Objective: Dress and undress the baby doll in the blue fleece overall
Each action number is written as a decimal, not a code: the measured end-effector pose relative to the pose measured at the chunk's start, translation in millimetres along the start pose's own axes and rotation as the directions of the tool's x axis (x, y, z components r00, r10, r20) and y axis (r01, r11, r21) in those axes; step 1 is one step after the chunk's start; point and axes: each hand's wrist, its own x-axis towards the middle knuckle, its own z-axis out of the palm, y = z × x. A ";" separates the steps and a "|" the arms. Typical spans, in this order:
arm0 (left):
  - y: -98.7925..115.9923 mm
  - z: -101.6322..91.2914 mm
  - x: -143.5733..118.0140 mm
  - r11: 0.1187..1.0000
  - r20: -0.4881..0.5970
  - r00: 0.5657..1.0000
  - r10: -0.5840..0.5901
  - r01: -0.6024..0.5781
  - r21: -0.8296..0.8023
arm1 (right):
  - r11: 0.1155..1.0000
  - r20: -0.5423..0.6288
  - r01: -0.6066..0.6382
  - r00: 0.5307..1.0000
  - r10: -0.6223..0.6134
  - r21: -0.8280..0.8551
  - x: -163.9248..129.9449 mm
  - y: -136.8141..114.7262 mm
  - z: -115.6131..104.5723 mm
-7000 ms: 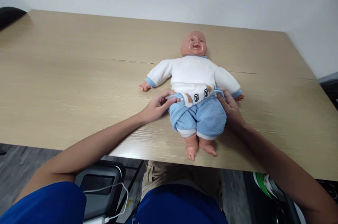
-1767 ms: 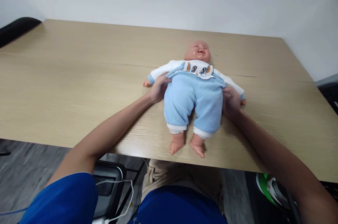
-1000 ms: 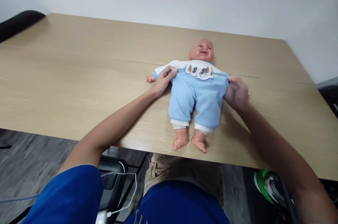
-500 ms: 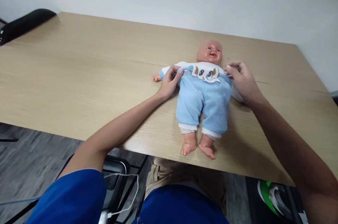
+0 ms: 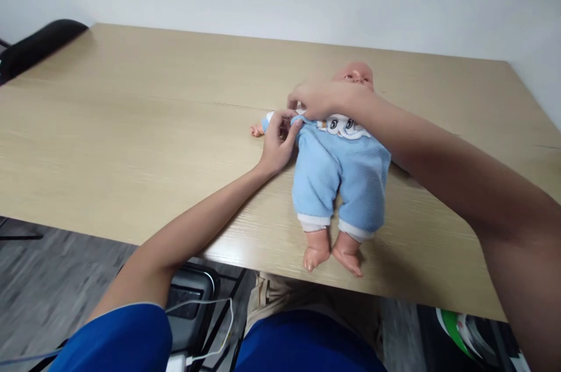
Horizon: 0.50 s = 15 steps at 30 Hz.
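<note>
A baby doll [image 5: 356, 72] lies on its back on the wooden table [image 5: 131, 121], feet toward me. It wears light blue fleece overalls [image 5: 339, 170] with a white bib patch over a white top. My left hand [image 5: 277, 139] pinches the overalls' upper left corner by the doll's shoulder. My right hand [image 5: 313, 100] has crossed over the doll's chest and grips the same corner from above. My right forearm hides the doll's far arm and part of its chest.
A black chair back [image 5: 37, 48] shows at the table's far left corner. Below the near edge sit a dark case with a white cable [image 5: 197, 308] and a green and white object [image 5: 460, 331] on the floor. A white wall stands behind the table.
My right hand has left the doll's right shoulder and moved across its chest to the left shoulder, meeting my left hand. The overalls have come up from waist to chest since the earliest frame.
</note>
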 end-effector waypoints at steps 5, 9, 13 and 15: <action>5.9 -1.6 -0.6 0.999 0.008 1.000 0.000 0.000 0.036 | 0.996 0.026 0.094 0.995 -0.094 0.012 25.9 6.2 12.9; 20.3 -2.3 -1.8 0.999 0.002 1.000 -0.021 0.021 0.032 | 0.991 -0.087 0.134 0.987 -0.136 -0.026 21.0 5.4 21.1; 31.3 -1.6 -4.1 0.997 -0.049 0.998 -0.044 0.047 0.069 | 0.994 -0.292 0.106 0.952 -0.092 0.033 1.5 12.7 21.7; 32.6 -1.7 -5.1 0.996 -0.073 0.996 -0.043 0.049 0.078 | 0.995 -0.368 0.074 0.929 -0.045 0.067 -9.2 20.2 21.1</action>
